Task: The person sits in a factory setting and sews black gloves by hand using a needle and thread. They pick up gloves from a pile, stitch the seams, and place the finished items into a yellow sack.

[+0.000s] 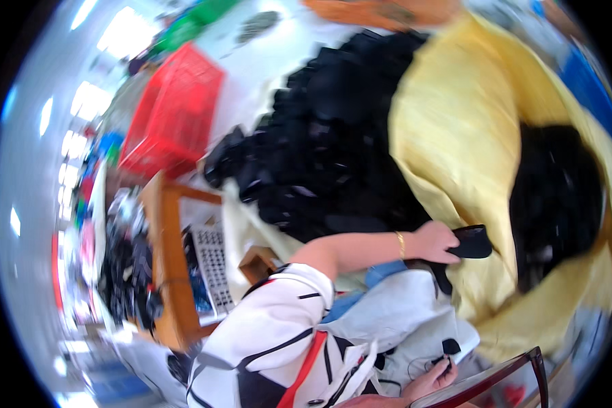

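Note:
My left hand [434, 241], a gold bracelet at its wrist, is closed on a flat black piece [474, 242] with rounded corners. That piece lies against the near side of a large yellow sack [455, 115]. Inside the sack's open mouth are many black pieces [554, 197], blurred. To the sack's left spreads a big heap of similar black pieces [340, 136]. Low in the view, over my lap, my right hand [432, 384] pinches a small dark thing, with a small black piece [450, 347] at its fingertips. A thin dark thread or cord seems to hang beside it.
A red plastic crate [173, 112] stands beyond the heap at the left. Nearer are a brown wooden frame [162, 265], a white perforated basket [214, 262] and a small brown box [257, 264]. Dark red eyeglass frames [540, 374] cross the lower right.

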Available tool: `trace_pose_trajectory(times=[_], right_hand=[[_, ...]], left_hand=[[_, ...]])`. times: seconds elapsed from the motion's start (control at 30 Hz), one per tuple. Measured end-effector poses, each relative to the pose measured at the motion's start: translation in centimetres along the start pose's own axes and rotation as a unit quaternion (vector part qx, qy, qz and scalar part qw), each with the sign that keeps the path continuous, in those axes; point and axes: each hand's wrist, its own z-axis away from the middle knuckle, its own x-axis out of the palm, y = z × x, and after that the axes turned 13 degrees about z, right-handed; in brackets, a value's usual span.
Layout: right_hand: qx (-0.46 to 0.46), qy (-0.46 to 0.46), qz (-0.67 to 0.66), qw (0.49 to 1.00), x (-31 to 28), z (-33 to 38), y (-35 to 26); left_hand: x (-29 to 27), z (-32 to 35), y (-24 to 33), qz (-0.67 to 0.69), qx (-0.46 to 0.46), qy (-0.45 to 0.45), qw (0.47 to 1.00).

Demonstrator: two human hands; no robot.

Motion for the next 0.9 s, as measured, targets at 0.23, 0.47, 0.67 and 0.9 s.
trace_pose_trajectory(times=[0.23, 0.47, 0.67, 0.9], right_hand=[[-0.172, 0.026, -0.024, 0.984, 1.0, 4.6, -11.2], [-0.233, 0.02, -0.109, 0.966, 2.7, 8.6, -14.9], [-0.208, -0.083, -0.077, 0.972, 1.6, 8.1, -16.9], [-0.21, -0.17, -0.121, 0.955, 4.5, 5.3, -12.1]], left_hand=[[-7.4, 7.0, 14.0, 0.438, -0.206, 0.228, 0.845], [-3.0, 17.2, 19.1, 0.701, -0.309, 0.183, 0.616], [-7.5, 20.9, 24.1, 0.575, -0.233, -0.02, 0.784], [-0.2, 24.4, 19.2, 0.708, -0.375, 0.065, 0.594]])
